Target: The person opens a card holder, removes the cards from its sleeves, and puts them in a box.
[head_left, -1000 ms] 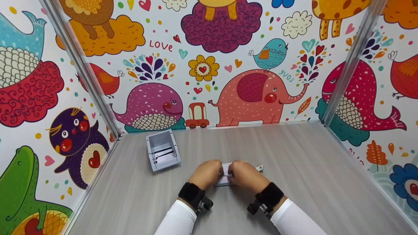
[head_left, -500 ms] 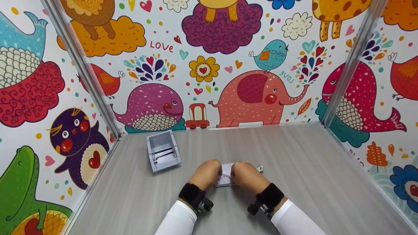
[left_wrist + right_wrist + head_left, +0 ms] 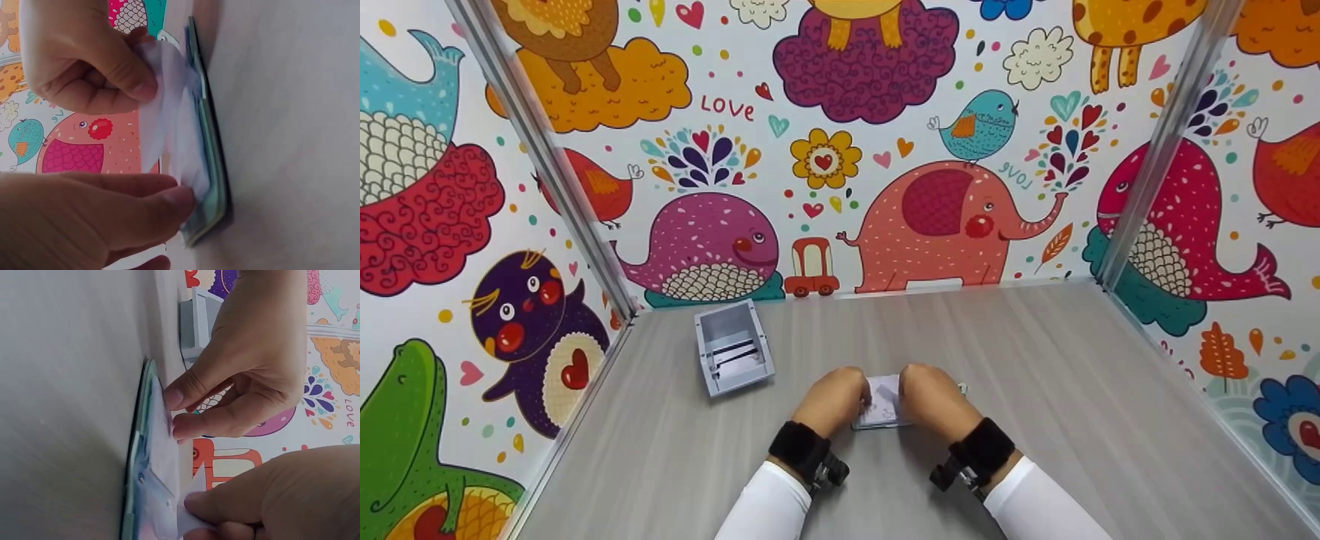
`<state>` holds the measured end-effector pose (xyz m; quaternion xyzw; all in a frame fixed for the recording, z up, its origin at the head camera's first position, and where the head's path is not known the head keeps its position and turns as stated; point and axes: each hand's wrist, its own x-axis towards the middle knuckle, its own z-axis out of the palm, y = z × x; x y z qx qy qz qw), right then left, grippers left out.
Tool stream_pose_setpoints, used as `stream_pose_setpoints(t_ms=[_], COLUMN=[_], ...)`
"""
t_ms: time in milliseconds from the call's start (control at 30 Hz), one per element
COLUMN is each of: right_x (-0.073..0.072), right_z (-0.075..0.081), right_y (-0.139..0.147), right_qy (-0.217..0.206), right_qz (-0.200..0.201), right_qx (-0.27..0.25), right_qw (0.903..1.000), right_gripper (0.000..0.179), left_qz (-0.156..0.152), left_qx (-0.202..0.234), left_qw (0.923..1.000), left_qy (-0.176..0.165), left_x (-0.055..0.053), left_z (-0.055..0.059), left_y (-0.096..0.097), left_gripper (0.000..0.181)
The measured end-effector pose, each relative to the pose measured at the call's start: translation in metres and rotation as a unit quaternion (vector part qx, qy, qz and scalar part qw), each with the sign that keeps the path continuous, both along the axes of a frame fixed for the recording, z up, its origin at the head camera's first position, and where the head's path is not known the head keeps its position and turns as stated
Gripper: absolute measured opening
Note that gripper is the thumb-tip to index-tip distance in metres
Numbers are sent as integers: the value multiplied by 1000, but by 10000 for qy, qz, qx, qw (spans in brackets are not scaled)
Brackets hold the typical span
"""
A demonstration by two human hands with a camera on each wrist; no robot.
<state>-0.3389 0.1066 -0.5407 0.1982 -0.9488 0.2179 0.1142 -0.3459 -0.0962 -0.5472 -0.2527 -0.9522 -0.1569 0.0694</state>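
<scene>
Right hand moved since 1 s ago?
Yes, slightly: in the head view the right hand has shifted right, away from the box.

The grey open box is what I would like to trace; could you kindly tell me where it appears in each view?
Head: the grey box is left of centre, on the table.
Left wrist: not in it.
Right wrist: the grey box is at top centre, partly behind the left hand.
Shared landmark: the pale sheet at the right hand.
</scene>
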Motion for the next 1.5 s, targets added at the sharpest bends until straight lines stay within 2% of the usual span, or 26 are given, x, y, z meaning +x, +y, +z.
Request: stream_pose_setpoints(t_ms=[167, 367, 600, 767, 833, 867, 1033, 1067, 1100, 1300, 1500], right_x=[-3, -9, -15, -22, -24, -31, -33, -33, -28, -26, -29], right_z=[3, 8, 13, 11, 8, -2, -8, -9, -1, -3, -7], right_y=[3, 13, 26, 35, 39, 44, 49, 49, 46, 45, 47], right_qy=[3, -234, -1009, -1476, -1505, -1396, -1510, -1549, -1695, -1678, -1687], right_qz=[-326, -559, -781, -788, -716, -608, -584, -586, -670, -761, -797], right_qx=[42, -72, -209, -222, -159, -155, -64, -55, -19, 68, 77], right_qw=[9995, 9981, 9916, 9857, 9859, 9882, 9868, 9862, 9832, 9828, 9824], right_gripper=[29, 16, 15, 19, 22, 24, 26, 27, 28, 36, 35], left_qz=[-86, -61, -100, -13, 60, 93, 133, 134, 132, 125, 105], left_qx=[-75, -25, 63, -68, -169, -201, -298, -288, -284, -183, -179], left_qw=[9999, 9999, 9999, 9999, 9997, 9996, 9993, 9994, 9994, 9997, 9998], left_qy=[69, -92, -55, -137, -165, -171, -156, -151, -144, -73, -75], left_x=[1, 1, 2, 2, 2, 2, 1, 1, 1, 2, 2], left_z=[0, 0, 0, 1, 1, 1, 1, 1, 1, 0, 0], left_y=[0, 0, -1, 1, 2, 3, 4, 4, 4, 3, 3], left_gripper=[15, 16, 16, 16, 15, 15, 13, 13, 13, 14, 15])
